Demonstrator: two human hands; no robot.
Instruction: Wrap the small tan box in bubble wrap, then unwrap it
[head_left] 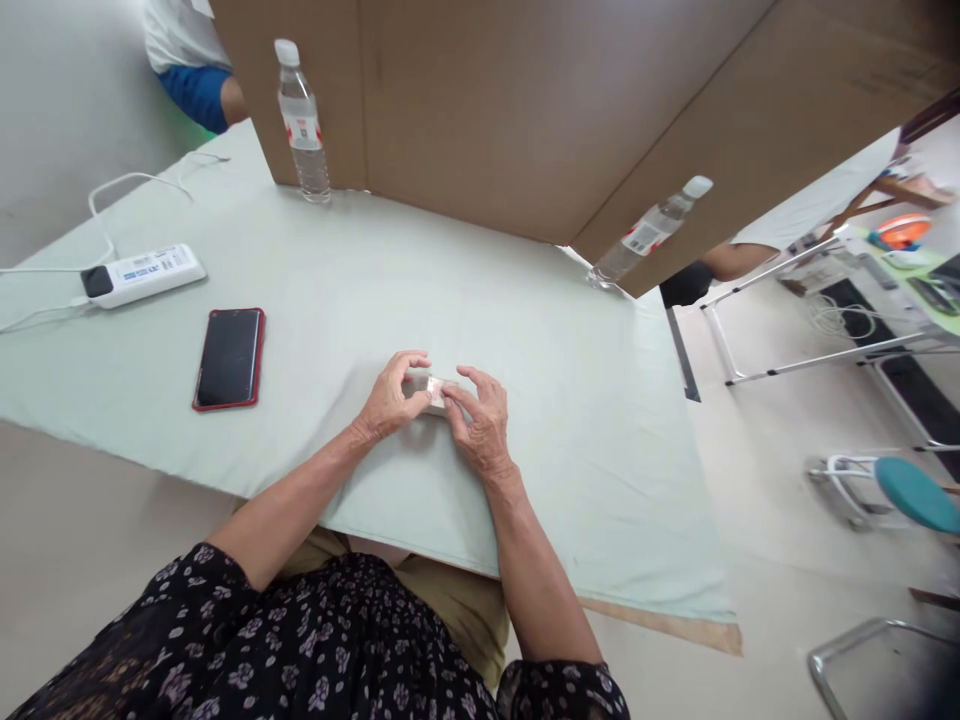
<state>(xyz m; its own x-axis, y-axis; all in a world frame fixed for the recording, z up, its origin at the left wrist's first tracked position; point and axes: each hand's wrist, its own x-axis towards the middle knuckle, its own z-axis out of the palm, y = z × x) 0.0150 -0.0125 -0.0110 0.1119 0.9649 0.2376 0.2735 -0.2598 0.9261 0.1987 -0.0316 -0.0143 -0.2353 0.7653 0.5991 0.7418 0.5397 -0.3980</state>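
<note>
A small pale block (437,394) with faint reddish print on top lies near the front of the cloth-covered table; it looks like a deck of cards or a little box, though its exact kind is too small to make out. My left hand (395,395) is at its left side, thumb pressed to the near left edge, with the other fingers curved behind. On the right, my right hand (481,418) has its thumb and forefinger on the block's top and right side, while another finger is raised. The fingers hide part of the block.
Left of my hands lies a phone in a red case (230,358), with a white power strip (150,272) and cables behind it. A tall cardboard panel (465,110) stands across the back, with water bottles (306,140) by it. A teal stool (915,494) is at the right.
</note>
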